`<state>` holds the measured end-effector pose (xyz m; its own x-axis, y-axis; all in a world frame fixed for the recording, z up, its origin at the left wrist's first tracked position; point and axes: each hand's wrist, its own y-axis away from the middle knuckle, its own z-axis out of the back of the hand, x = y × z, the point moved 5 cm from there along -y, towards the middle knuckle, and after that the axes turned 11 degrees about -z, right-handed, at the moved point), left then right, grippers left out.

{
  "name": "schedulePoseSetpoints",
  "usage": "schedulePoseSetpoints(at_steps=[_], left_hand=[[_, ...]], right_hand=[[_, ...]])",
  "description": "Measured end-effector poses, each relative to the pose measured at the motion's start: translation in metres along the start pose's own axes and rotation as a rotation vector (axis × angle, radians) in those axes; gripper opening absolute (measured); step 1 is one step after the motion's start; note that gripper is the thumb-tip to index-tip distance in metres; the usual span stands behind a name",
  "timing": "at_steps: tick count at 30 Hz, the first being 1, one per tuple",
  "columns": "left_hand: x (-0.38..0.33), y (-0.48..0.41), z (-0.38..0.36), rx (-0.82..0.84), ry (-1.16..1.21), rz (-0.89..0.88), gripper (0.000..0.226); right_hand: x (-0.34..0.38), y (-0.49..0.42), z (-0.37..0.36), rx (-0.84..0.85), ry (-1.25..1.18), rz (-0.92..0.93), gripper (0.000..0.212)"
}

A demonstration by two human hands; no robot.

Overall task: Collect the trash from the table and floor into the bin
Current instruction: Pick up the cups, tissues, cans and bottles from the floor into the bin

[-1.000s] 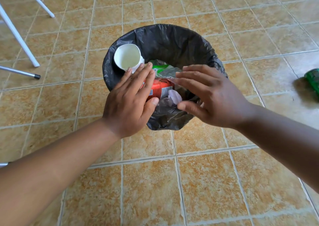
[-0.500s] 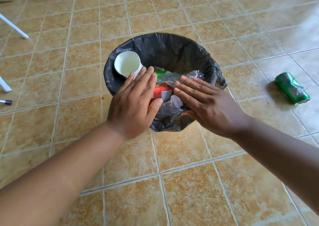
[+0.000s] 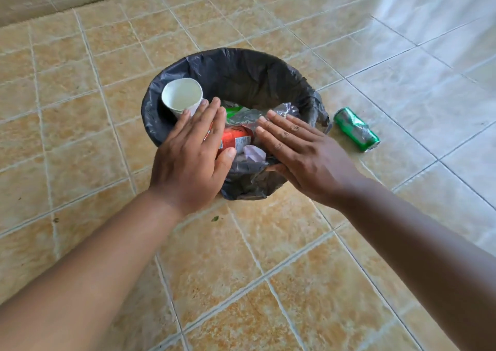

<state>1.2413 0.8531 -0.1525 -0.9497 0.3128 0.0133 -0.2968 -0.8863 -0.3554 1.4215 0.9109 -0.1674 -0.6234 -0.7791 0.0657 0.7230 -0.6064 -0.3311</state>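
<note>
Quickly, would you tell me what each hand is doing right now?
Left hand: open, flat above the bin, holding nothing.
Right hand: open, flat above the bin, holding nothing.

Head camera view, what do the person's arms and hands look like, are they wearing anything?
Both are bare. The left hand and the right hand have no gloves, and no rings show on the fingers. The left forearm and right forearm run uncovered to the picture's edge: no sleeve, watch or bracelet in view. The nails look short and unpainted.
</note>
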Motion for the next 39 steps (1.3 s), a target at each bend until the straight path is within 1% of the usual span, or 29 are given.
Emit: schedulePoseSetpoints(at_steps=[4, 11, 13, 15, 16, 18, 19, 20, 21, 22, 25, 27, 29, 31, 33, 37, 39], left_hand=[[-0.009, -0.031, -0.014, -0.007, 0.003, -0.023, 0.061], [-0.010, -0.061, -0.029, 0.022, -0.002, -0.008, 0.065], [-0.012, -0.066, -0.031, 0.037, -0.011, -0.020, 0.065], [-0.012, -0.069, -0.034, 0.051, -0.020, -0.038, 0.065], [-0.011, -0.071, -0.035, 0.055, -0.021, -0.045, 0.065], [-0.010, -0.072, -0.036, 0.065, -0.021, -0.053, 0.065], [-0.010, -0.073, -0.037, 0.069, -0.020, -0.053, 0.065], [-0.010, -0.073, -0.038, 0.073, -0.020, -0.052, 0.065], [-0.010, -0.072, -0.038, 0.075, -0.019, -0.049, 0.065], [-0.010, -0.073, -0.038, 0.076, -0.019, -0.047, 0.065], [-0.010, -0.073, -0.038, 0.077, -0.013, -0.041, 0.066], [-0.010, -0.073, -0.039, 0.075, -0.008, -0.041, 0.066], [-0.010, -0.072, -0.039, 0.072, -0.006, -0.047, 0.066], [-0.009, -0.072, -0.040, 0.067, -0.005, -0.042, 0.066], [-0.009, -0.072, -0.040, 0.061, -0.003, -0.032, 0.066], [-0.009, -0.072, -0.040, 0.054, -0.004, -0.025, 0.065], [-0.009, -0.072, -0.040, 0.053, -0.005, -0.029, 0.065]], right_hand=[[-0.030, 0.004, 0.000, -0.005, 0.029, -0.059, 0.057], [-0.057, -0.003, -0.003, -0.025, -0.004, -0.113, 0.059], [-0.063, -0.002, -0.002, -0.050, -0.071, -0.107, 0.064], [-0.074, 0.000, 0.005, -0.173, -0.229, -0.121, 0.066], [-0.087, 0.002, 0.010, -0.275, -0.311, -0.172, 0.066], [-0.125, 0.007, 0.012, -0.468, -0.400, -0.391, 0.059], [-0.148, 0.010, 0.008, -0.521, -0.387, -0.534, 0.054], [-0.170, 0.013, 0.001, -0.530, -0.350, -0.669, 0.049], [-0.192, 0.015, -0.011, -0.487, -0.305, -0.789, 0.046], [-0.212, 0.017, -0.027, -0.394, -0.260, -0.895, 0.044], [-0.254, 0.030, -0.080, -0.010, -0.161, -1.149, 0.047], [-0.265, 0.043, -0.108, 0.202, -0.096, -1.212, 0.050], [-0.269, 0.055, -0.129, 0.349, -0.038, -1.218, 0.053], [-0.274, 0.066, -0.142, 0.410, -0.004, -1.228, 0.054], [-0.280, 0.077, -0.148, 0.409, 0.020, -1.229, 0.051], [-0.283, 0.085, -0.146, 0.287, 0.019, -1.178, 0.040], [-0.278, 0.083, -0.139, 0.219, -0.017, -1.184, 0.041]])
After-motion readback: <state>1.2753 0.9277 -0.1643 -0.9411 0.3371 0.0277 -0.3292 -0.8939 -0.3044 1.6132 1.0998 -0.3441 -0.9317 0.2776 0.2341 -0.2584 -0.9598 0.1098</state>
